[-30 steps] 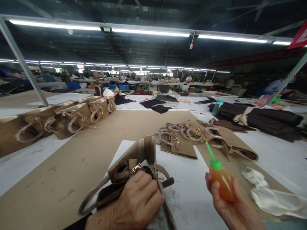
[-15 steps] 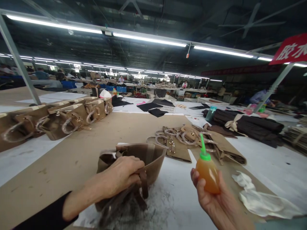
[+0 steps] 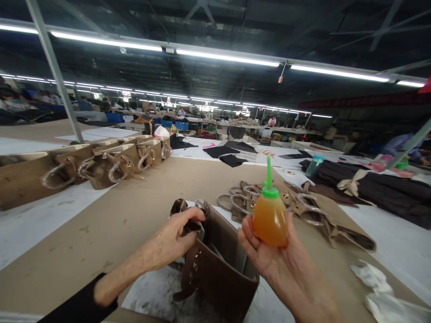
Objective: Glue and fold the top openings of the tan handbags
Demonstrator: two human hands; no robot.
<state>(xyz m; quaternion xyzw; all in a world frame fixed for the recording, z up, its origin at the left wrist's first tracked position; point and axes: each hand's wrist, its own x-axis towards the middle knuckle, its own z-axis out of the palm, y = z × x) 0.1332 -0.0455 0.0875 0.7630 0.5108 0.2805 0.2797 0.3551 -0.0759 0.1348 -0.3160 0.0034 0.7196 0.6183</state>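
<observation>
A brown handbag (image 3: 225,280) stands on the table in front of me, its top open and its strap with metal fittings hanging on the near side. My left hand (image 3: 178,235) pinches the bag's upper edge at its left end; the fingertips are partly hidden inside the rim. In my right hand (image 3: 274,264) lies a squeeze bottle (image 3: 270,220) of amber liquid with a green cap and long green nozzle. It is upright, just right of and above the bag's opening, with the fingers cupped around its lower part.
A row of finished-looking brown handbags (image 3: 126,163) stands at the left. Flat bags with wrapped handles (image 3: 316,208) lie behind the bottle. Farther right are a dark fabric bundle (image 3: 397,195), a teal cup (image 3: 314,167) and a crumpled white cloth (image 3: 393,300). A metal post (image 3: 55,72) rises at left.
The handbag has turned, so its opening faces me more and its strap side shows. My right hand has brought the bottle left and up, closer to the bag. The view has shifted left.
</observation>
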